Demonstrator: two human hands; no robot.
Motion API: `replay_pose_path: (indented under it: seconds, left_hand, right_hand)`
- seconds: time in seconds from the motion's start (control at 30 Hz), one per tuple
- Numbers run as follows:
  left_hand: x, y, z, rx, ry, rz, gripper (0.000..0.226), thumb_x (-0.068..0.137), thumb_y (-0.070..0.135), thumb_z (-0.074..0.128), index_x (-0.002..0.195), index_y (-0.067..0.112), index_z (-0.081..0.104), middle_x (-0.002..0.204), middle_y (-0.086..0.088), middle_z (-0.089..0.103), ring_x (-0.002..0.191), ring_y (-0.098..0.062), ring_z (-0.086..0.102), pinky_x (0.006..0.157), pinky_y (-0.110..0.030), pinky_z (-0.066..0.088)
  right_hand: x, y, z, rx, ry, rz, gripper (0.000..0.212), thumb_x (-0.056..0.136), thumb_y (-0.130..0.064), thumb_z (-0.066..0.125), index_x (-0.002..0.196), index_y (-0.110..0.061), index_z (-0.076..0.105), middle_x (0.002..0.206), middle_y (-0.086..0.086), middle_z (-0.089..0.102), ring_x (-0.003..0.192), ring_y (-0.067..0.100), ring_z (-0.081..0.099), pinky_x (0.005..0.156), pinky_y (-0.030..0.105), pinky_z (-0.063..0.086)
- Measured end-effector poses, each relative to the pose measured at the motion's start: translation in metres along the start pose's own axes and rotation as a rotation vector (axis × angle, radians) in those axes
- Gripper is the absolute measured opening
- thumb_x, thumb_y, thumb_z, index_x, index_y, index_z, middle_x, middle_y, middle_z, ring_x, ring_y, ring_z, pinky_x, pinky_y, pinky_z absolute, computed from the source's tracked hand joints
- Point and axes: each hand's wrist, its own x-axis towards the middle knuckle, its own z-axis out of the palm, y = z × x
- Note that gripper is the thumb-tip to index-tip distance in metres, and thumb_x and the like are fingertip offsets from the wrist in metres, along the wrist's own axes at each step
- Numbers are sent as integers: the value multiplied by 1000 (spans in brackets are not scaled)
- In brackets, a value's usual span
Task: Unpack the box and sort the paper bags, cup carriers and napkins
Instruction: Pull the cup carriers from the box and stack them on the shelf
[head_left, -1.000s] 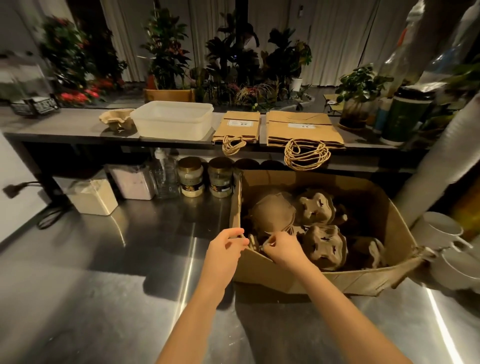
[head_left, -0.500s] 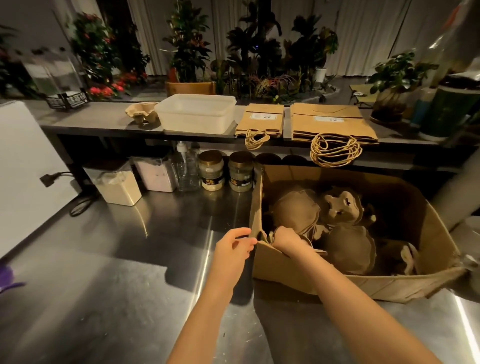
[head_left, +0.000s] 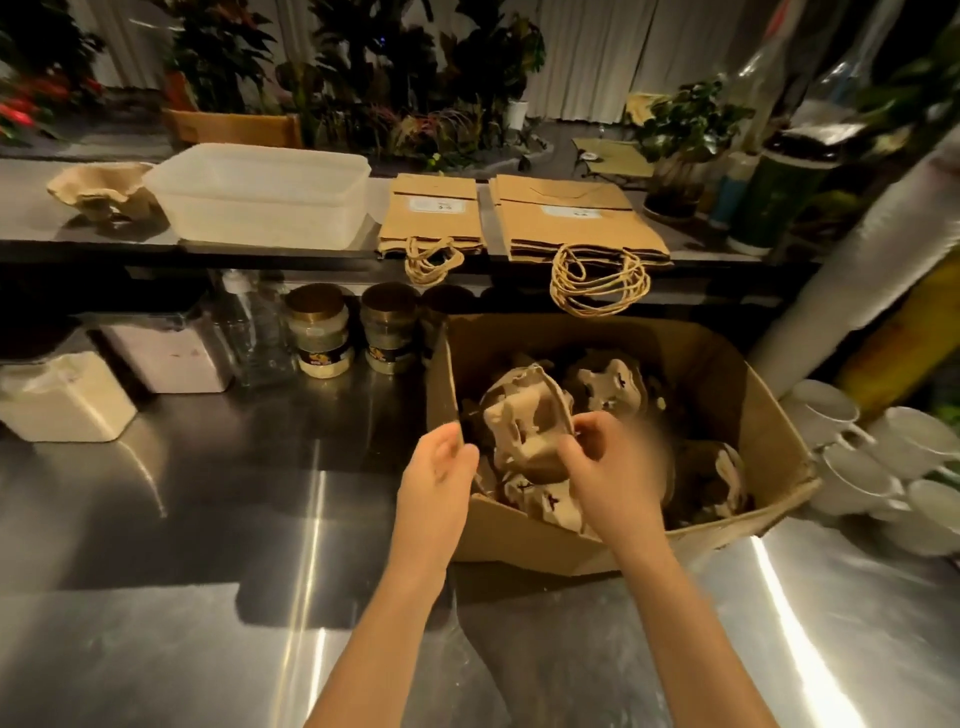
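Note:
An open cardboard box (head_left: 748, 410) stands on the steel counter and holds several brown pulp cup carriers. My right hand (head_left: 608, 470) grips one cup carrier (head_left: 524, 421) and holds it tilted up above the others at the box's near left corner. My left hand (head_left: 439, 478) rests on the box's left wall at that corner, fingers loosely curved. Another cup carrier (head_left: 613, 384) lies further back in the box. On the raised shelf lie two stacks of flat paper bags (head_left: 434, 213) (head_left: 576, 218) with twine handles, and one cup carrier (head_left: 101, 189) at the far left.
A translucent plastic tub (head_left: 260, 195) sits on the shelf between the cup carrier and the bags. Jars (head_left: 318, 332), a bottle and white containers (head_left: 62, 397) line the counter's back. White cups (head_left: 857, 457) stand right of the box. Plants fill the background.
My right hand has lifted a cup carrier up out of the pile in the box. My left hand stays at the box's left corner. The view has shifted closer.

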Motion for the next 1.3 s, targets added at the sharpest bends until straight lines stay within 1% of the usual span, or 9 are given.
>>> replay_pose_path:
  seconds: [0.2,0.3,0.4,0.53,0.63,0.77,0.93,1.07,1.3]
  left_hand:
    - [0,12,0,-203,-182,-38,109,60,68,77,149,42,19,139,8,49,126,-14,51,99,-27,47]
    - [-1,14,-6,-263,-158,-72,119,51,67,82,148,48,16,135,5,49,123,-23,52,105,-47,45]
    - [-6,8,-10,-299,-129,-99,122,43,67,85,144,54,18,134,4,49,121,-27,54,102,-50,47]
    - [-14,10,-11,-394,-67,-78,95,56,50,78,140,38,36,127,-1,54,112,-25,59,86,-40,56]
    - [-17,14,-14,-515,-48,-83,68,65,42,69,128,37,45,123,-5,56,111,-25,58,77,-37,56]
    - [-19,16,-12,-533,-6,-89,47,69,44,61,114,39,47,121,-3,52,110,-25,54,72,-36,55]
    - [-22,14,-5,-577,18,-129,53,75,53,68,121,33,50,126,-9,51,116,-30,52,75,-40,56]
    - [-22,15,-1,-561,56,-124,57,70,52,60,122,32,50,123,-7,54,113,-28,54,75,-38,54]
    - [-22,13,2,-562,102,-130,62,68,53,60,124,27,51,124,-8,56,114,-27,56,74,-38,55]
  right_hand:
    - [-34,-22,10,95,-118,-113,19,91,-16,60,92,-35,56,84,-18,61,82,-8,59,66,8,49]
    - [-43,-26,16,78,-211,-174,17,92,-16,58,100,-30,56,85,-20,58,86,-9,57,68,7,47]
    - [-44,-24,14,88,-270,-208,17,92,-19,59,101,-33,56,86,-20,59,83,-9,57,67,8,46]
    - [-37,-22,4,223,-440,-223,12,89,-32,62,99,-37,60,88,-16,64,75,5,63,61,18,53]
    - [-13,-4,-4,269,-318,-96,11,90,-32,61,101,-30,61,94,-9,64,71,5,64,59,18,51]
    - [28,38,-7,-150,-273,134,30,92,-36,57,119,-22,53,101,-7,60,82,5,59,63,17,50]
    - [47,60,13,-420,-610,190,38,92,-32,60,124,-15,50,98,-3,59,84,10,59,68,23,53]
    - [55,60,32,-587,-739,66,51,88,-33,65,131,-12,48,123,6,58,102,17,58,77,23,49]
    - [63,82,33,-887,-863,-43,40,83,-17,70,120,-14,57,109,5,61,95,20,60,84,33,56]
